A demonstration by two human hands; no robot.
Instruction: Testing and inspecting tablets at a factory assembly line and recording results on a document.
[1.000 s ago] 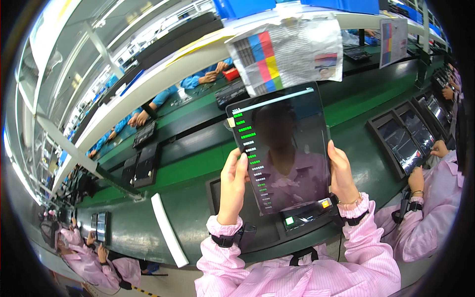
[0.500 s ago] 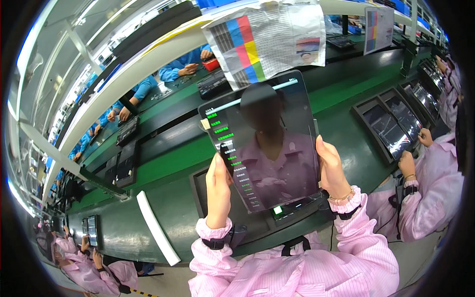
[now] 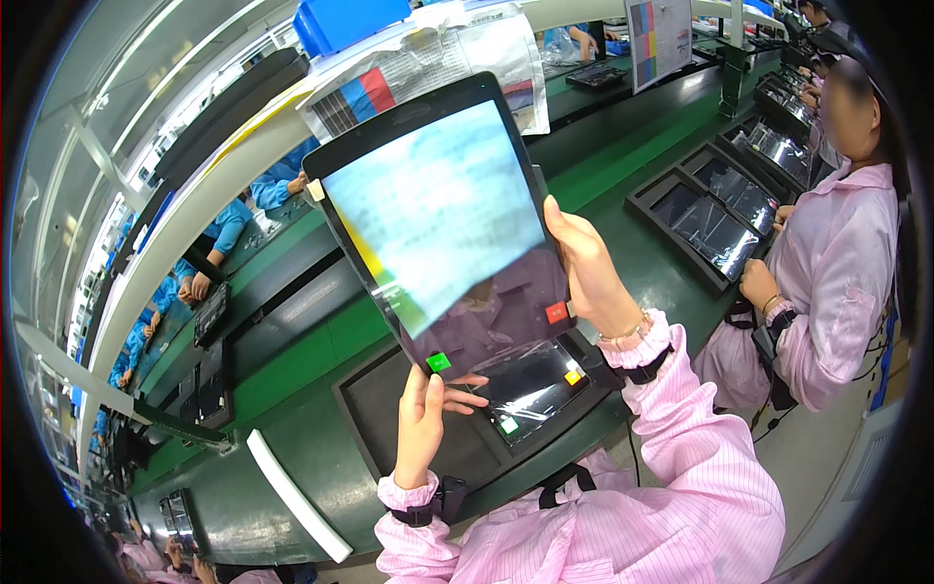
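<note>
Now that the central tablet (image 3: 438,229) has seemingly advanced from list to picture, right hand (image 3: 595,274) pinches it and left hand (image 3: 420,417) spreads its fingers.

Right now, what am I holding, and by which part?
A tablet: right hand on its right edge; left hand at its lower left corner, grip unclear.

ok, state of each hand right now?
Left hand: open, at the tablet's lower left corner, not wrapped around it.
Right hand: closed, holding the tablet's right edge.
</note>
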